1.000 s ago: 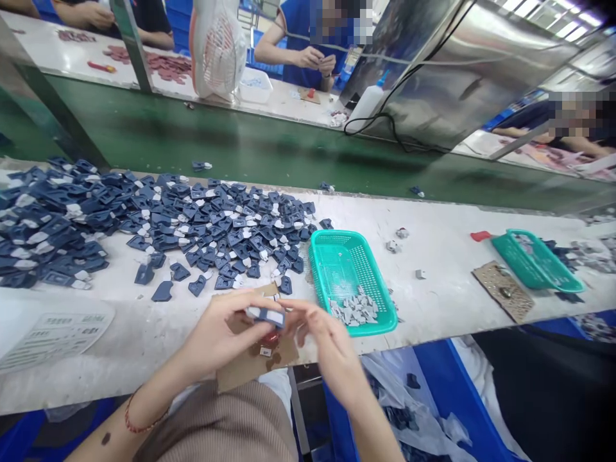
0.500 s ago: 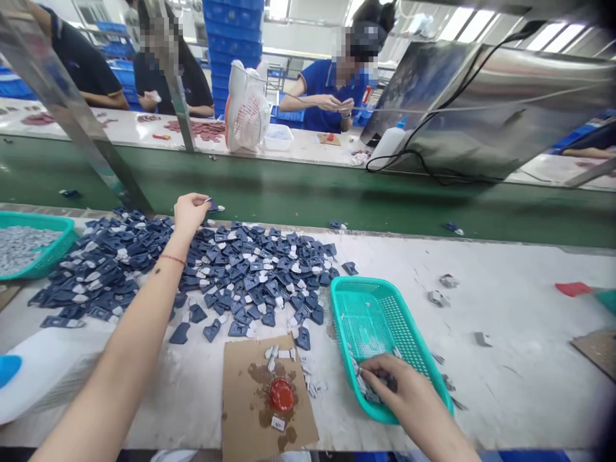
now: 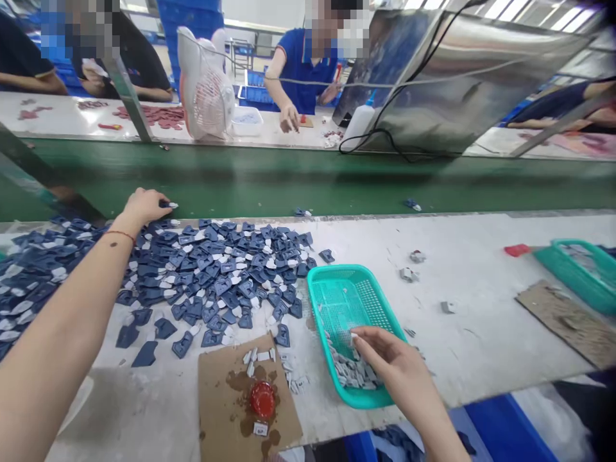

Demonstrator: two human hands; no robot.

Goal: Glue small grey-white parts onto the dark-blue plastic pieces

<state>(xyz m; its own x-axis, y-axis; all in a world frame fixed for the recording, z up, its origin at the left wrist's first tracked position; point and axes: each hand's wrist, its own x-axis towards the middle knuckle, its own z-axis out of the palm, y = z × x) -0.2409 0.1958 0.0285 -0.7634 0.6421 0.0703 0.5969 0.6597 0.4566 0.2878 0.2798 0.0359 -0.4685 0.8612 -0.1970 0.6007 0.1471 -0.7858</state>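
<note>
My left hand [image 3: 147, 204] reaches over the near edge of the green belt. Its fingers are closed on a dark blue plastic piece with a white tip [image 3: 168, 205]. Below it spreads a heap of similar dark blue pieces [image 3: 226, 276]. Over the teal basket [image 3: 359, 273], my right hand [image 3: 397, 366] pinches a small whitish piece [image 3: 355, 336] between thumb and fingertips. More small grey-white pieces [image 3: 359, 373] lie in the basket's near end. Left of it, a cardboard sheet [image 3: 216, 398] bears a red round cap [image 3: 262, 399] and several small whitish pieces.
The green belt [image 3: 250, 179] crosses behind the heap, carrying other blue pieces [image 3: 412, 205]. Beyond it co-workers sit at a bench; one in a blue shirt [image 3: 308, 70] reaches down. Another teal basket [image 3: 584, 273] and cardboard [image 3: 558, 321] are at right.
The view has turned, shifting the scene leftward. My left hand has come down onto the blue piece on the belt. My right hand has risen from the basket's pieces with one in its fingers.
</note>
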